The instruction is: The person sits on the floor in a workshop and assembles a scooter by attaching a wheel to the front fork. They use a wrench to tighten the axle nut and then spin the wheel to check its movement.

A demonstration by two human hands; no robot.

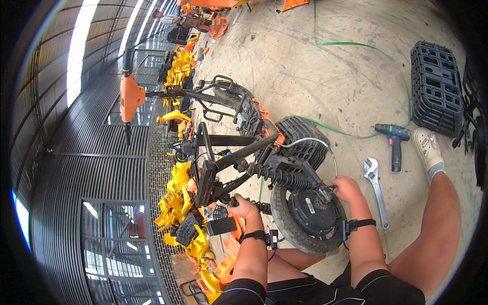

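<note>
A stripped scooter frame (239,154) lies on its side before me, its wheel with a round black hub motor (308,212) nearest me. My left hand (244,207) is closed round the end of the lower shock absorber (263,207), left of the tyre (284,218). At the axle end, on the wheel's right, my right hand (348,189) has its fingers pinched together; what they hold is too small to make out. A grey cable (315,141) arcs from the frame down to that spot. The upper shock absorber (281,176) runs to the axle.
An adjustable wrench (375,190) and a cordless drill (394,143) lie right of the wheel, near my shoe (428,148). One black plastic crate (305,134) sits under the frame, another (436,86) farther right. Yellow parts (179,188) are heaped left; a green strap (356,44) crosses the floor.
</note>
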